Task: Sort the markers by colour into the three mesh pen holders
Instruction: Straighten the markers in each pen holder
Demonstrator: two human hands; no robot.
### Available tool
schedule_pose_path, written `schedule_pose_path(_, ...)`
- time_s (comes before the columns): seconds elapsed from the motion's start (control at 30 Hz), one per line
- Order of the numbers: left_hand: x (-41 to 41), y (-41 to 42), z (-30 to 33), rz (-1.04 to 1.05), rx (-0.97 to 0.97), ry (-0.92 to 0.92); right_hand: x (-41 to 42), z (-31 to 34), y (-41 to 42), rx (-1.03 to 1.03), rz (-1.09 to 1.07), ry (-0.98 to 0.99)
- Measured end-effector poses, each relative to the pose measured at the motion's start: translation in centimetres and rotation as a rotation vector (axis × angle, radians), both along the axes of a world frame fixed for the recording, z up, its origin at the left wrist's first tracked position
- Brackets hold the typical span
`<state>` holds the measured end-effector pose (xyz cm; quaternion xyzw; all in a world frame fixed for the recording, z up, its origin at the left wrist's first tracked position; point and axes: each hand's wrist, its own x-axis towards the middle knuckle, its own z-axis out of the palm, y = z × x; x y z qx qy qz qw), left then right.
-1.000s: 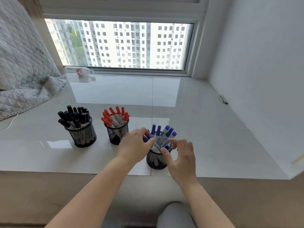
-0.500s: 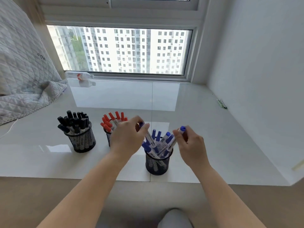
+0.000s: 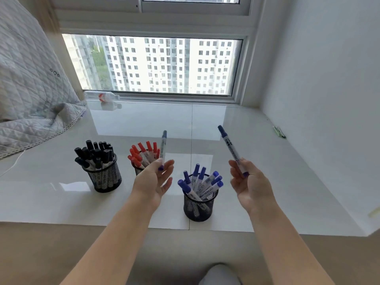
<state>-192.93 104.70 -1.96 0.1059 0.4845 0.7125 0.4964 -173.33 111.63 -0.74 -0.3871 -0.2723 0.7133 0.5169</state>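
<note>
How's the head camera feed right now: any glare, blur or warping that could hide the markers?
Head view: window glare washes the glossy sill behind the holders; the left hand's marker is motion-blurred, the right hand's marker reads sharper; wide-angle warping bends the window frame; caps in all three holders stay clear.

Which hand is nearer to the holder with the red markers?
Left. The left hand overlaps the red-marker holder in view; the right hand is beyond the blue-marker holder.

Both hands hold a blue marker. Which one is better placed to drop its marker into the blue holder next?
Marginal call, but right. The right hand holds its blue marker beside the blue holder with nothing between. The left hand sits about as near, but in front of the red holder.
</note>
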Motion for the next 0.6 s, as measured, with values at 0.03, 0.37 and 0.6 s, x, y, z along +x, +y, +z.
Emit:
schedule_pose_path(0.03, 0.2, 0.0, 0.0, -0.038, 0.03, -0.029, -0.2, -0.1, -0.2, -0.014, 0.029, 0.045)
schedule_pose_path(0.37, 1.3, -0.6, 0.8, -0.094, 0.041, 0.529, -1.5, -1.4, -1.1, 0.323, 0.236, -0.366)
schedule_pose_path(0.6, 2.2, -0.8, -0.6, -0.019, 0.053, 0.803, -2.5, -3.1, -2.6, 0.775, 0.039, -0.979)
